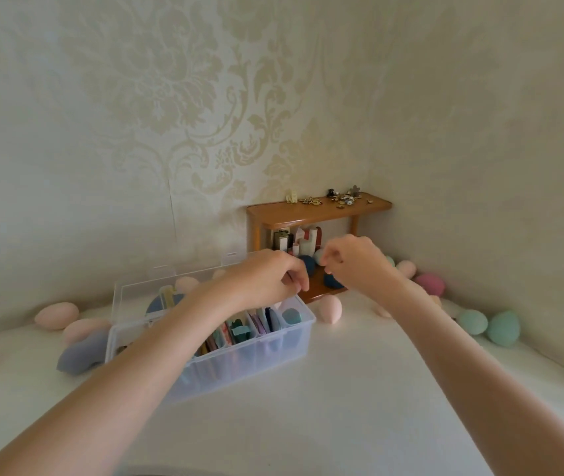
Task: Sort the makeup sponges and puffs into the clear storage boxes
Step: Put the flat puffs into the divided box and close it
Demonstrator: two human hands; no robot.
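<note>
A clear storage box (273, 341) with dividers stands left of centre, its lid (136, 297) raised at the back. Flat puffs and a teal sponge (292, 316) fill its compartments. My left hand (266, 280) hovers over the box's right end with its fingers curled, and nothing shows in them. My right hand (356, 262) is curled too, just in front of two dark blue sponges (333, 281) on the lower board of a small wooden shelf (318, 209). A pink egg sponge (330, 309) lies beside the box's right end.
Pink sponges (56, 314) and a grey-blue puff (77, 355) lie left of the box. Teal sponges (504, 328) and a magenta one (430, 283) line the right wall. Small clips sit on the shelf top, bottles below it.
</note>
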